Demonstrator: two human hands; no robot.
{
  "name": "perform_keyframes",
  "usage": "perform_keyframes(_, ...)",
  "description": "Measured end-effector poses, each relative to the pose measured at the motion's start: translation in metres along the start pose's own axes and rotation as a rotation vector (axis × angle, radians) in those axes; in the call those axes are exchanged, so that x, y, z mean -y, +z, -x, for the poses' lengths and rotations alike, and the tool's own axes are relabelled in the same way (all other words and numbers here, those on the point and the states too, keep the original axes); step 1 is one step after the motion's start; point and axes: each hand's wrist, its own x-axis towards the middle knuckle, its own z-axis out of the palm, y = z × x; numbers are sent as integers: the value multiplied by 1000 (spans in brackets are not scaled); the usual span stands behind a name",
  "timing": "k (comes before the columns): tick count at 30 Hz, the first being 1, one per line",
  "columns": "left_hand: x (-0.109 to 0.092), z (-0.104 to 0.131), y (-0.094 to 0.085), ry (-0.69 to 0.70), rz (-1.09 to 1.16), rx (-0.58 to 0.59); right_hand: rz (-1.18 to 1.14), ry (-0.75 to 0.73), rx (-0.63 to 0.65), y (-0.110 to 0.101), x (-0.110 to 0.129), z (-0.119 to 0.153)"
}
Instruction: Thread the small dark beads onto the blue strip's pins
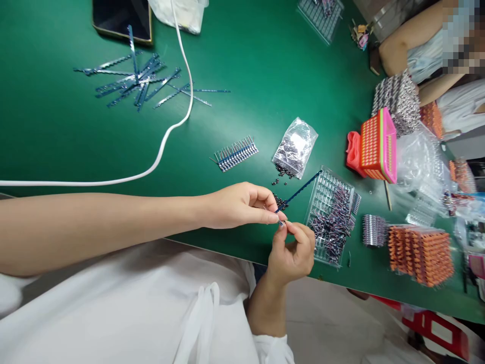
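Note:
My left hand (246, 205) is closed in a pinch on a thin dark-blue notched strip (303, 187), which slants up to the right from its fingertips. Just below, my right hand (293, 250) pinches something tiny at the strip's near end; the fingers cover most of it, so its kind is hidden. Small dark beads (281, 203) lie loose behind the left fingertips. Right of my hands, a clear ridged plastic tray (317, 194) carries a heap of small wire-legged parts (335, 222). Beyond the hands, a strip filled with wire-legged parts (237, 154) lies on the green table (235, 65).
A clear bag of beads (295, 146) lies behind my hands. Blue strips (138, 81) are piled far left, near a white cable (162, 146) and a phone (123, 17). Rightward stand an orange-pink basket (379, 144) and stacked orange parts (420, 255). Another person's arm (413, 38) rests top right.

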Motion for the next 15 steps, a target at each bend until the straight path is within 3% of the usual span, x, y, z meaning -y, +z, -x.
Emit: perform_keyframes(15, 0, 2, 2, 36, -7, 21, -42, 8, -11, 1, 1, 0)
